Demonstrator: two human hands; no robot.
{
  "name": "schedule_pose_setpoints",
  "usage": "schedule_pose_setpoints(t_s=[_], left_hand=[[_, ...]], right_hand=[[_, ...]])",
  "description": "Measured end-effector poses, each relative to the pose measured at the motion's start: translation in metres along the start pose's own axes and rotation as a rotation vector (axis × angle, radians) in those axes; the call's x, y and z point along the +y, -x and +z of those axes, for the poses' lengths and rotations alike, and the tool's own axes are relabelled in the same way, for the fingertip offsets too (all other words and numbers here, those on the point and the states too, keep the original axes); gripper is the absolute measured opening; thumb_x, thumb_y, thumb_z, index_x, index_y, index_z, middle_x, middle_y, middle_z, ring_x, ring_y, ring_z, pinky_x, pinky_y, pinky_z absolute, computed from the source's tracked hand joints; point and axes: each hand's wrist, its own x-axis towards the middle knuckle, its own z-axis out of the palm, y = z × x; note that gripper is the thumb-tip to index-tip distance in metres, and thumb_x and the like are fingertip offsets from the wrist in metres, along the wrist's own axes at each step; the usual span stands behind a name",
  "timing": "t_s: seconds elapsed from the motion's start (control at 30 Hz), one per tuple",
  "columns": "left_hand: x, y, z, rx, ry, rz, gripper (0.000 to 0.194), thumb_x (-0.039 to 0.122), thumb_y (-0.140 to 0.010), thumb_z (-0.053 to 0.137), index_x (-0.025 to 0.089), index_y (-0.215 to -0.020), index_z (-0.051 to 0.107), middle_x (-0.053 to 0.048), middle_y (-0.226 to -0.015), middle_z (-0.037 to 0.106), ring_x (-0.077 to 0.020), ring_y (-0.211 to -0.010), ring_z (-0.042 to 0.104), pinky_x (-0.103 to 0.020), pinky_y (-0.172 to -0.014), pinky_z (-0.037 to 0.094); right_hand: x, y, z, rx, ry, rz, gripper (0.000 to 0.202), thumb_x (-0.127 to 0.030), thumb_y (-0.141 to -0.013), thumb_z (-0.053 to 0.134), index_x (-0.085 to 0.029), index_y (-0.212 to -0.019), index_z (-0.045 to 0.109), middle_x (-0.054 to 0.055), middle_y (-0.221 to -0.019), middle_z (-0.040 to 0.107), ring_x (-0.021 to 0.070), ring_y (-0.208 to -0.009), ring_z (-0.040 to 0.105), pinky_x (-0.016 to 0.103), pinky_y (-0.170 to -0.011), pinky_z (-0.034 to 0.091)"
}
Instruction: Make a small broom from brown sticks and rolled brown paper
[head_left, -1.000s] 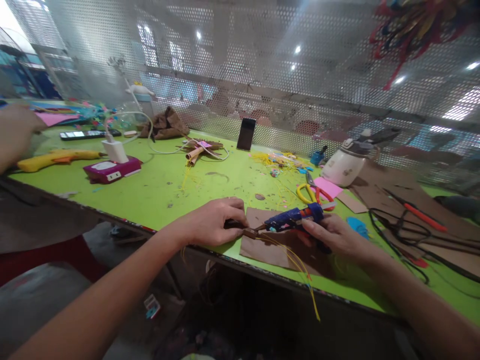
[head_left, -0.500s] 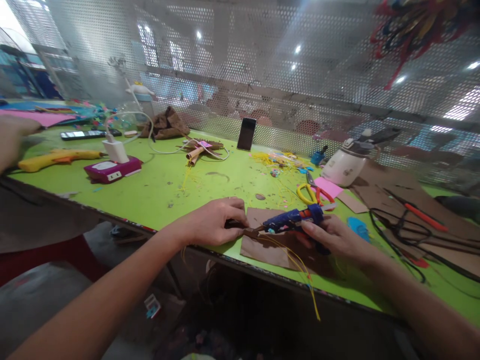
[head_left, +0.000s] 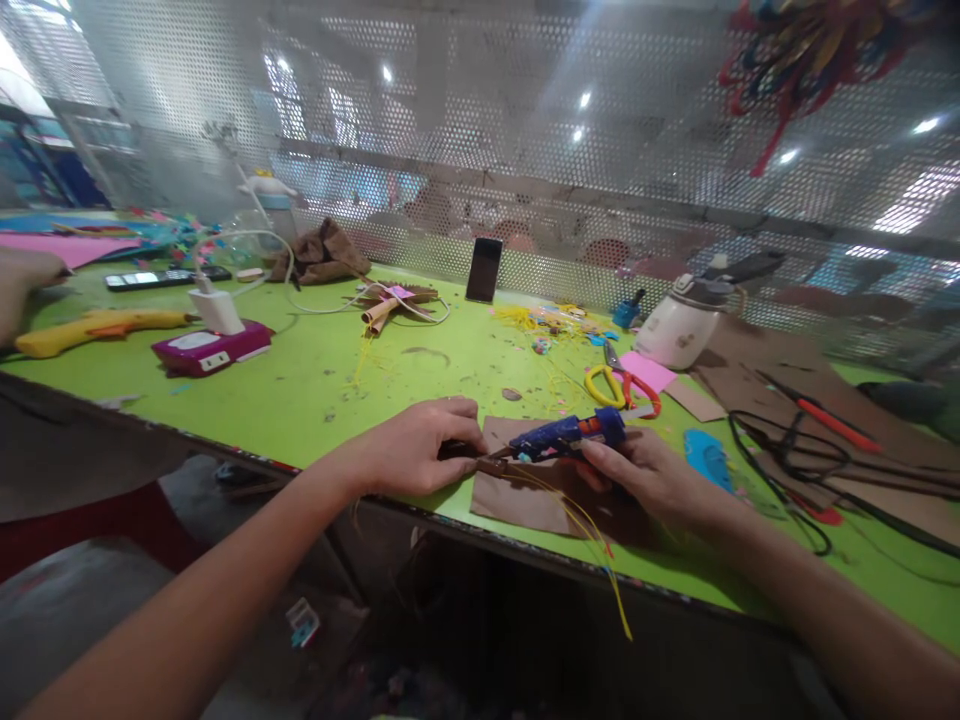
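Observation:
My left hand point(head_left: 424, 447) pinches a small brown piece point(head_left: 493, 466) at the table's front edge. Yellow strings point(head_left: 581, 513) trail from that piece to the right and hang over the edge. In my right hand point(head_left: 652, 470) is a blue glue gun point(head_left: 570, 437), pointing left, its tip at or very near the brown piece; whether they touch is hard to tell. A brown paper sheet point(head_left: 517, 500) lies flat beneath both. Fingers of my left hand partly hide the brown piece.
Scissors point(head_left: 604, 387), pink paper point(head_left: 646, 371) and a white pot point(head_left: 679, 328) stand or lie behind my right hand. Black cable point(head_left: 795, 455) coils at right. A purple power block point(head_left: 214, 348) and yellow glue gun point(head_left: 101, 330) lie left, near another person's hand point(head_left: 26, 285).
The whole view has shifted slightly, moving the scene left. The other person's hand at far left has drawn back toward the frame edge. Both my hands keep their holds.

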Motion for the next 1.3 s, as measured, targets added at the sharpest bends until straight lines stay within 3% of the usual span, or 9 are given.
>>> schedule_pose_setpoints(t_s=[0.63, 0.97, 1.3], left_hand=[[-0.004, 0.002, 0.004, 0.04, -0.006, 0.007, 0.011, 0.017, -0.079, 0.054, 0.017, -0.088, 0.062, -0.004, -0.087, 0.057, -0.0162, -0.083, 0.054, -0.026, -0.076, 0.042], [-0.003, 0.001, 0.003, 0.031, -0.012, 0.012, 0.012, 0.018, -0.081, 0.053, 0.017, -0.089, 0.062, -0.004, -0.087, 0.057, -0.0168, -0.082, 0.054, -0.027, -0.075, 0.042], [-0.002, 0.001, 0.003, 0.017, -0.02, 0.006, 0.011, 0.016, -0.08, 0.054, 0.017, -0.089, 0.061, -0.004, -0.088, 0.056, -0.0168, -0.083, 0.054, -0.027, -0.075, 0.042]], right_hand=[[-0.005, 0.0, 0.002, 0.005, -0.033, 0.024, 0.049, -0.055, -0.09, 0.038, -0.017, -0.061, 0.048, 0.0, -0.058, 0.045, 0.0104, -0.053, 0.038, 0.025, -0.049, 0.031], [0.011, 0.003, 0.0, 0.014, -0.057, 0.056, 0.048, -0.056, -0.089, 0.042, -0.016, -0.064, 0.051, 0.0, -0.059, 0.046, 0.0103, -0.053, 0.039, 0.025, -0.048, 0.029], [-0.001, 0.0, 0.001, -0.018, -0.034, 0.026, 0.048, -0.054, -0.091, 0.038, -0.017, -0.061, 0.046, -0.001, -0.057, 0.042, 0.0098, -0.052, 0.036, 0.026, -0.049, 0.028]])
